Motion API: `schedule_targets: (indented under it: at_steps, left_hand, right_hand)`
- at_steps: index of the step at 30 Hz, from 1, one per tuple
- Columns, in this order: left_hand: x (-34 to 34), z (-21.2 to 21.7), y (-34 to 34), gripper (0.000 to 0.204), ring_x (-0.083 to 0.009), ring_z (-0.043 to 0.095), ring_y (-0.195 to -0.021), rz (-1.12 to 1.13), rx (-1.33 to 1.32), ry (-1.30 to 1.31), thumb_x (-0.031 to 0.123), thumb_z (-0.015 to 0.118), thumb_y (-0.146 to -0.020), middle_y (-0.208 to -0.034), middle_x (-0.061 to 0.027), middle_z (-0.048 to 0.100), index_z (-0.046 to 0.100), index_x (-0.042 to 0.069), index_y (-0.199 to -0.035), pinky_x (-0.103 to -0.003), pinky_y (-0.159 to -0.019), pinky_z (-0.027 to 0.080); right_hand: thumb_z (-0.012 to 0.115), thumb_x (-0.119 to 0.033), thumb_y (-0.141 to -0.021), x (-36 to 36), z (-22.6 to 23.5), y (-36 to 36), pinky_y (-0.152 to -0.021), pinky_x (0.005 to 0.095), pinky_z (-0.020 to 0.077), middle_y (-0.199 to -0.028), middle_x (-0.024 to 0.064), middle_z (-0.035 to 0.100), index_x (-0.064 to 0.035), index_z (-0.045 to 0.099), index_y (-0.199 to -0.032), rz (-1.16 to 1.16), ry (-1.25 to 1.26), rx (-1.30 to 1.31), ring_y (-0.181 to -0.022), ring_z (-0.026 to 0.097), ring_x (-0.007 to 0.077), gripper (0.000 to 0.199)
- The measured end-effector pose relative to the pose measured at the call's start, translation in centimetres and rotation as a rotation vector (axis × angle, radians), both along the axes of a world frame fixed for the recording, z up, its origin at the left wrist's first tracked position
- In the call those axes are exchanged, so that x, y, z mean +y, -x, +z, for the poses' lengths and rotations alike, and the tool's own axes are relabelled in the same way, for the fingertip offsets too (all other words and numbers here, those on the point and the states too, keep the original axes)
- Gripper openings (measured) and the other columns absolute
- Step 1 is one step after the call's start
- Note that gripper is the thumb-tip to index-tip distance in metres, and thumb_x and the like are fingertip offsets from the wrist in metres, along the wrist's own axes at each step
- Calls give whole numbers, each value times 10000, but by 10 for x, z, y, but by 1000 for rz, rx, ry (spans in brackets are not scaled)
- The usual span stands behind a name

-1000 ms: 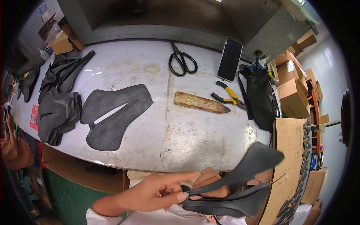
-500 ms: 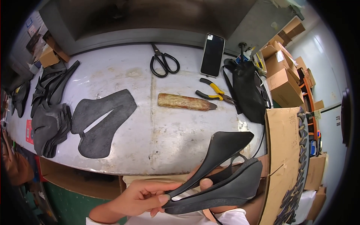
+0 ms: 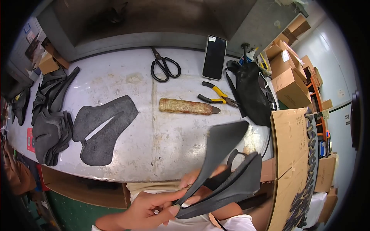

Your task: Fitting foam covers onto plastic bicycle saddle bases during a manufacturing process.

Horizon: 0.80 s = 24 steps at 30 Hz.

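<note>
In front of my body I hold a black moulded V-shaped piece [image 3: 227, 200], with two broad wings that taper to a joined narrow end. A thin black loop shows between the wings. My left hand [image 3: 152, 210] pinches the narrow end between thumb and fingers. Partly hidden behind and between the wings, my right hand [image 3: 196, 197] grips the piece near its narrow half. A flat dark grey sheet [image 3: 125, 119] with a slit lies on the table to the left. Beside it are a stack of similar grey sheets [image 3: 48, 134] and several black curved pieces [image 3: 58, 90].
On the grey-white table [image 3: 135, 154] lie black-handled scissors [image 3: 165, 69], a phone [image 3: 214, 57], yellow-black pliers [image 3: 217, 94], and a tape-wrapped tool [image 3: 185, 106]. A black pouch [image 3: 252, 92] stands at the right. An open cardboard box [image 3: 289, 154] with black pieces borders the table's right side.
The black piece has tilted and shifted slightly left, its upper wing swinging upward. More of my right hand's fingers now show behind it. My left hand still pinches the narrow end.
</note>
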<state>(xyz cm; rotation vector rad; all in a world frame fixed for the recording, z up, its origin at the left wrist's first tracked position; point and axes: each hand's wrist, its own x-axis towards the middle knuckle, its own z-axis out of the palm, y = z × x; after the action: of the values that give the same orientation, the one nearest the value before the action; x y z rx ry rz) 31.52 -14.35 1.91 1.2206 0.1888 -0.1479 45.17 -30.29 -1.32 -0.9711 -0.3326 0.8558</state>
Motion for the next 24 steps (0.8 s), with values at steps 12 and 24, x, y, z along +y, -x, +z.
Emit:
schedule_targets:
  at_steps: [12, 24]
  left_hand:
    - [2, -25, -22, 716, -31, 527, -676, 312, -121, 141, 91, 642, -926, -855, -10, 606, 219, 56, -1502, -182, -559, 401]
    - [-23, -33, -46, 638, -121, 539, -1092, 433, -163, 339, 83, 496, -1003, -1296, -135, 504, 118, 64, -1516, -267, -933, 445]
  right_hand:
    - [708, -401, -872, 14, -33, 27, -610, 337, 537, -656, 101, 644, -48, 665, -717, -145, 100, -99, -636, 657, 226, 388]
    - [726, -361, -859, 10, -12, 8, -648, 345, 548, -703, 124, 657, -20, 670, -717, -101, 69, 81, -687, 663, 229, 374]
